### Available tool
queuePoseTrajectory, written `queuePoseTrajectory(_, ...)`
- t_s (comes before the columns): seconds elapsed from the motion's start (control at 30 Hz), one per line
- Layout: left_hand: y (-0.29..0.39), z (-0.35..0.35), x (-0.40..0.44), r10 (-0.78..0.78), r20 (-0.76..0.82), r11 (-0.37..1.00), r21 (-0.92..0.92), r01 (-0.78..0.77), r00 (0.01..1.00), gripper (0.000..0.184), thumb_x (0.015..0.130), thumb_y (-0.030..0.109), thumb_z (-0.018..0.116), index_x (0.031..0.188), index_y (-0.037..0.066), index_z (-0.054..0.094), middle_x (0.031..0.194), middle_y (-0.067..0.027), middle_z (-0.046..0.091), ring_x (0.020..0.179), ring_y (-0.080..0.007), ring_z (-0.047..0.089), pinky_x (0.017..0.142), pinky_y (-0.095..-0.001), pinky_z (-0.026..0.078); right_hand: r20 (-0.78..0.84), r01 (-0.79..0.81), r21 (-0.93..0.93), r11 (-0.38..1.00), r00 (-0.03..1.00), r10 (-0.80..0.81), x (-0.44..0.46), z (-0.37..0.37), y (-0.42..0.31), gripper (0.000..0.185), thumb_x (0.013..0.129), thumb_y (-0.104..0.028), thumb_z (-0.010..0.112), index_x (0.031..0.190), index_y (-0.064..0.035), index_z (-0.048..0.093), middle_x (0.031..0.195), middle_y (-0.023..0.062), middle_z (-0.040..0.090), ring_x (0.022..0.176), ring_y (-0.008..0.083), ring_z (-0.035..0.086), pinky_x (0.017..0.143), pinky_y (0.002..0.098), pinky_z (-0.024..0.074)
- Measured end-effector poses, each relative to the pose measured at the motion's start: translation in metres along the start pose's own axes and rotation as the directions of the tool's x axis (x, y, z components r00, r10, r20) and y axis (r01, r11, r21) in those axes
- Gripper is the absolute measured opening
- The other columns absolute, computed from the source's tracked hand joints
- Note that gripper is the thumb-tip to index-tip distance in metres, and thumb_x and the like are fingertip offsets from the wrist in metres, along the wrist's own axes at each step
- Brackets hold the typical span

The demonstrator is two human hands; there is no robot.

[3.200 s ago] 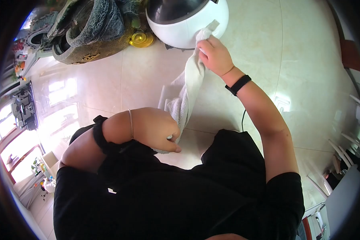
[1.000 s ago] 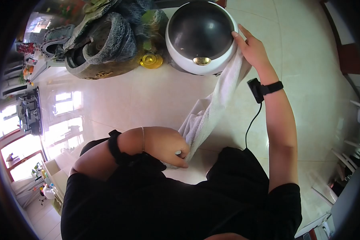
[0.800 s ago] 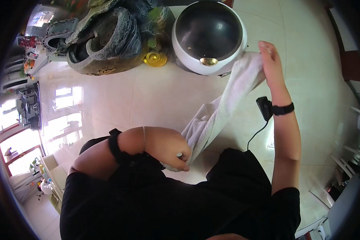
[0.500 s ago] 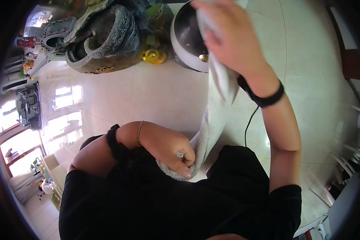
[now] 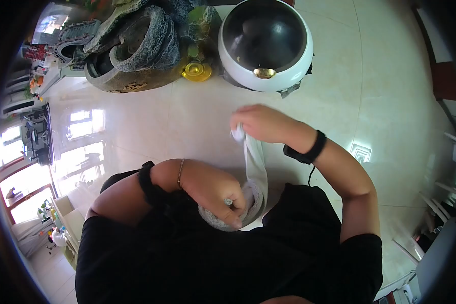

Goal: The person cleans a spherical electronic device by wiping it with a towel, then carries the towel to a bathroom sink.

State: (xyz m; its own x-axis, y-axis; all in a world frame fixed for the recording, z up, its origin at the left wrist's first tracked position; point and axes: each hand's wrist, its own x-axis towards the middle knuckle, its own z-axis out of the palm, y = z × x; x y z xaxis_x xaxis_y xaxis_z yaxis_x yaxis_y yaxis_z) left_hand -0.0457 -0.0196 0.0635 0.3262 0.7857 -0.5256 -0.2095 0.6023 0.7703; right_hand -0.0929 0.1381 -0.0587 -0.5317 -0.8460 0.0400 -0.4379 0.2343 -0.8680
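My left hand (image 5: 213,190) is low in the middle of the head view, its fingers curled around a bunched part of a pale grey-white towel (image 5: 257,169). The bunched part looks fuzzy and sits against my black clothing. From there the towel runs upward as a narrow strip to my right hand (image 5: 268,124), whose fingers are closed on its far end. My right hand is slightly blurred, below a white round bowl-shaped vessel (image 5: 299,66) with a dark glossy inside and a gold piece on its front, and apart from it.
At the upper left stands a rock-like ornament (image 5: 147,50) with round basins. A yellow glass piece (image 5: 196,72) sits between it and the white vessel. Pale glossy floor tiles (image 5: 137,121) spread around. Chair legs (image 5: 433,207) show at the right edge.
My right hand has come down and toward me from over the white vessel, bringing the towel's far end with it. The vessel is now uncovered. My left hand keeps its hold.
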Motion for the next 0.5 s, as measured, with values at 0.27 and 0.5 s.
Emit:
queuePoseTrajectory(0.27, 0.003, -0.001, 0.006, 0.080, -0.056, 0.997, -0.015, -0.080, 0.995, 0.032, 0.088, 0.032, 0.060, 0.076, 0.002, 0.057, 0.066, -0.0036, 0.056, 0.062, -0.0119, 0.051, 0.059, -0.0277, 0.041, -0.570, -0.107, -0.686, 0.719, 0.694, -0.440, 0.034, -0.072, 0.002, 0.027, 0.073, -0.001, 0.054, 0.099, -0.0065, 0.058, 0.110, 0.0070, 0.059, 0.098, 0.0278, 0.056, 0.090, 0.0365, 0.0439)
queuePoseTrajectory(0.5, 0.003, 0.005, 0.009, 0.101, -0.082, 0.995, 0.001, -0.102, 0.991, 0.032, 0.088, 0.031, 0.060, 0.076, 0.002, 0.056, 0.065, -0.0040, 0.055, 0.061, -0.0112, 0.050, 0.058, -0.0278, 0.040, -0.328, -0.046, -0.819, 0.572, 0.855, -0.401, 0.031, 0.003, 0.038, 0.010, 0.075, -0.011, 0.052, 0.084, -0.0080, 0.057, 0.087, 0.0077, 0.057, 0.088, 0.0249, 0.058, 0.086, 0.0380, 0.0455)
